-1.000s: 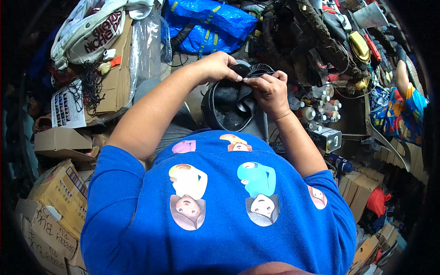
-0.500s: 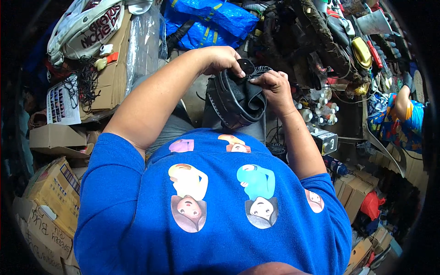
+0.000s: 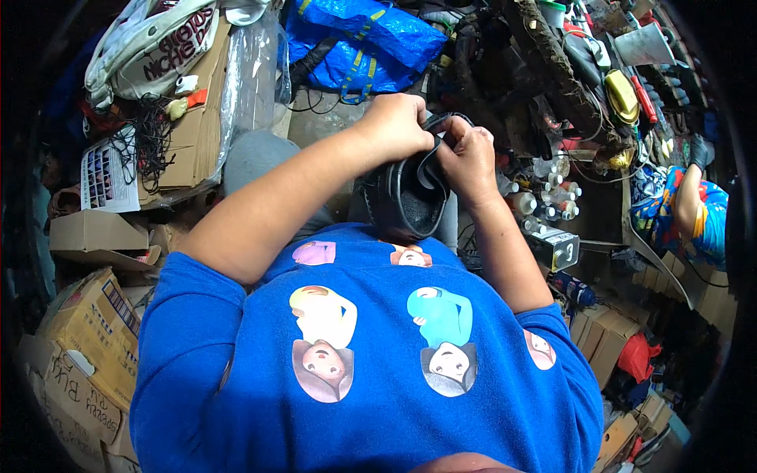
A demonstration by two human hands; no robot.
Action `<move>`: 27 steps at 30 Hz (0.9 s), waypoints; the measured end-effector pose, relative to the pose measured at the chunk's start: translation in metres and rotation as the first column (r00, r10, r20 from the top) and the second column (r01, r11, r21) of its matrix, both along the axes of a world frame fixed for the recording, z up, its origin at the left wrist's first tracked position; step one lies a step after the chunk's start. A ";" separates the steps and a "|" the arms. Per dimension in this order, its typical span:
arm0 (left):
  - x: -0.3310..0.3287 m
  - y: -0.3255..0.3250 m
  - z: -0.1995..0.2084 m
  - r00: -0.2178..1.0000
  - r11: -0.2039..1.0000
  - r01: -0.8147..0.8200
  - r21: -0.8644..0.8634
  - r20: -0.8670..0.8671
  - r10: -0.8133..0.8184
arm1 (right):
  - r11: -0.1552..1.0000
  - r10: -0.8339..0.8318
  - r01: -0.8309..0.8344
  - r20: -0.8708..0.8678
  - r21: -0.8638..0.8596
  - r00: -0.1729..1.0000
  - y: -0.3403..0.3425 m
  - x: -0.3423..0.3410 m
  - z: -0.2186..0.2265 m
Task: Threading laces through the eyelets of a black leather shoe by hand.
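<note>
A black leather shoe (image 3: pixel 392 206) with a line of stitching along its edge sits over my lap, its opening showing. My left hand (image 3: pixel 400 126) is closed on the far part of the shoe, fingers bent down and partly hidden. Beside it, my right hand (image 3: pixel 471 158) pinches the black edge of the opening between thumb and fingers. Both hands are close together at the top of the shoe. Its far end is mostly covered by my hands.
A blue woven bag (image 3: pixel 367 51) lies ahead. Flat cardboard (image 3: pixel 185 150) and a white bag (image 3: pixel 150 55) are at left. Small bottles (image 3: pixel 552 193) and a clear rectangular container (image 3: pixel 554 247) stand at right. Farther right, another person's arm (image 3: pixel 688 201) shows beside colourful clothing.
My left hand has turned over and moved closer to my right hand. The shoe has tilted, showing more of its inside. The round black piece by my left fingers is now hidden.
</note>
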State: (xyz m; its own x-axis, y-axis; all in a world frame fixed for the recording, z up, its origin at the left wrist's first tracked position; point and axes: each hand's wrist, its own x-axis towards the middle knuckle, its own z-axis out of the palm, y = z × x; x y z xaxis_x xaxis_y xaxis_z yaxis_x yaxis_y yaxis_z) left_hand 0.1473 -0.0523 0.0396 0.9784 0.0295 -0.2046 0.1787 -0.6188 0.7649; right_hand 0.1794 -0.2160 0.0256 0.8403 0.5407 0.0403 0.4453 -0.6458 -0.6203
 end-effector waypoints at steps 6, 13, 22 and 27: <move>-0.008 0.001 0.021 0.972 0.999 -0.017 -0.044 0.235 0.027 | 0.977 -0.076 0.100 -0.130 0.187 0.989 -0.012 -0.002 0.004; -0.033 -0.017 0.027 0.859 1.000 0.031 0.002 0.512 -0.028 | 0.830 -0.021 0.208 -0.345 0.517 0.938 -0.033 -0.005 -0.002; -0.045 -0.026 0.031 0.802 0.976 0.097 0.196 0.566 -0.193 | 0.970 -0.014 -0.058 0.295 0.236 0.955 -0.033 -0.003 0.012; -0.049 -0.026 0.029 0.781 0.962 0.103 0.253 0.578 -0.236 | 0.988 0.068 -0.112 0.347 0.109 0.936 -0.038 -0.003 0.029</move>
State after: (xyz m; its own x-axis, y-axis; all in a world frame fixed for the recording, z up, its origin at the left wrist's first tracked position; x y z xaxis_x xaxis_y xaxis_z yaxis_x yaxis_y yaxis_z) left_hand 0.0980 -0.0781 0.0682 0.8936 -0.1738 0.4140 -0.3947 -0.7434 0.5400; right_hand 0.1761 -0.2537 0.0543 0.7122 0.5851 0.3878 0.6965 -0.5202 -0.4942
